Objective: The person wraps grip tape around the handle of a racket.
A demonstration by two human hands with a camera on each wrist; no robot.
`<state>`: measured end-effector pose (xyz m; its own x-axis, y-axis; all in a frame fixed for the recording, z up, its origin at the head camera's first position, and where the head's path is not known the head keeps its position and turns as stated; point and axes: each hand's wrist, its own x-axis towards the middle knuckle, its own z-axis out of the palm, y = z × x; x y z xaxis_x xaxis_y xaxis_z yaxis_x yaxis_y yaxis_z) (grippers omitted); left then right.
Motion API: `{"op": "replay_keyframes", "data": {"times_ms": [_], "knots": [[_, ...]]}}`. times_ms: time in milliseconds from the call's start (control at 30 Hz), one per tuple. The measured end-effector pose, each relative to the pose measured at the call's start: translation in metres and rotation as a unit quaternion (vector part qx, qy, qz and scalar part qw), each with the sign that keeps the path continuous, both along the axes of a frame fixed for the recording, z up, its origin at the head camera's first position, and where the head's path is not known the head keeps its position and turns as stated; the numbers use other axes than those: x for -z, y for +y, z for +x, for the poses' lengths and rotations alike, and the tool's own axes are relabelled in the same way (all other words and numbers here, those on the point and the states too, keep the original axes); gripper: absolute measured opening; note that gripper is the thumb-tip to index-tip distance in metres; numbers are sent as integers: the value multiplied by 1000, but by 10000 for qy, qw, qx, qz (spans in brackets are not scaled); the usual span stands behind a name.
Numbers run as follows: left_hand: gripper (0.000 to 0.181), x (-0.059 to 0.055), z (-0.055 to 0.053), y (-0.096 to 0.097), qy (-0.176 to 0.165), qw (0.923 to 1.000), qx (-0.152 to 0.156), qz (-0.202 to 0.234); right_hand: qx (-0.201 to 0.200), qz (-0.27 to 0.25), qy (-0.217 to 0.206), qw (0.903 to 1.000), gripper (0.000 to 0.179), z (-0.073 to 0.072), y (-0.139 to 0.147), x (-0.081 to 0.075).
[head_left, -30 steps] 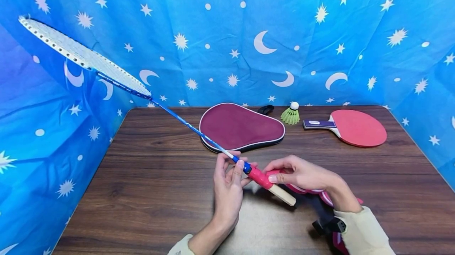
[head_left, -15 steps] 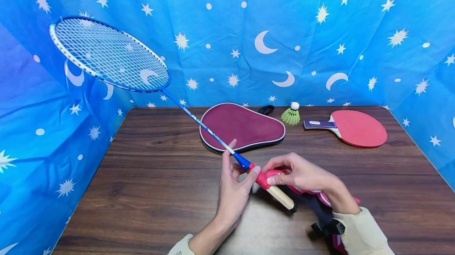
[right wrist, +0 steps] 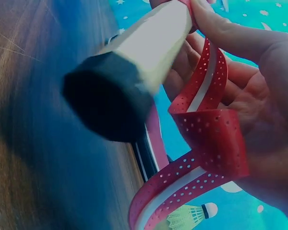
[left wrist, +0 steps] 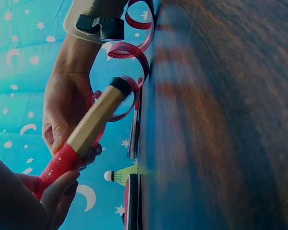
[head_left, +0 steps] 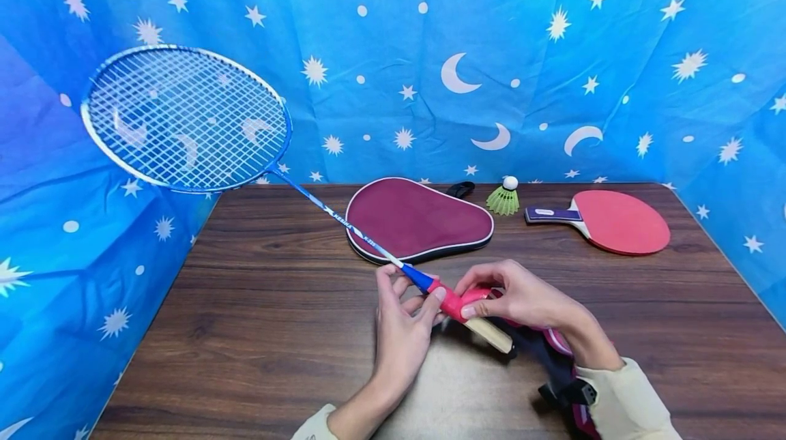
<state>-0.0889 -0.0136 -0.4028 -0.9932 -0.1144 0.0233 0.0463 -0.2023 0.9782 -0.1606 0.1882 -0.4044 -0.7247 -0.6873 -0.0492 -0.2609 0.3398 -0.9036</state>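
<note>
A blue and white badminton racket (head_left: 307, 196) slants from upper left down to both hands, its strung head raised off the table. My left hand (head_left: 400, 341) holds the upper handle between thumb and fingers, over the red wrapped part. Just below, my right hand (head_left: 529, 298) pinches perforated red grip tape (right wrist: 213, 139) against the handle. The tape's loose length, with a white stripe on its inner side, curls past the right palm and wrist. Bare pale wood (left wrist: 97, 117) shows on the lower handle, ending in a black butt cap (right wrist: 108, 96). Some fingertips are hidden behind the handle.
Behind the hands lies a maroon paddle case (head_left: 424, 218) with a black loop. To its right stand a green shuttlecock (head_left: 503, 201), cork up, and a red table tennis paddle (head_left: 621, 222) lying flat. A blue star-patterned curtain (head_left: 368, 44) borders the wooden table (head_left: 258, 317).
The racket has rolled about its shaft, so its head goes from nearly edge-on to face-on. My left fingers have shifted on the handle; my right hand keeps pinching the tape in nearly the same place.
</note>
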Motion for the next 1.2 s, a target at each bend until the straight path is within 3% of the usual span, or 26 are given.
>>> {"op": "replay_keyframes", "data": {"times_ms": [200,500,667,900,1200], "knots": [[51,3,0,-1,-35,9999,14,143,10,-34,-85,10000,22,-1,-1,0],[50,2,-1,-1,452,9989,42,149,-170,-295,-70,9994,22,-1,7,-3],[50,3,-1,0,529,9985,44,93,-363,-311,43,9988,22,0,13,-7],[49,2,0,0,462,9988,99,128,-55,-89,251,9996,16,0,14,-9],[47,2,2,1,595,9979,151,187,17,-263,19,9997,17,-1,12,-7]]}}
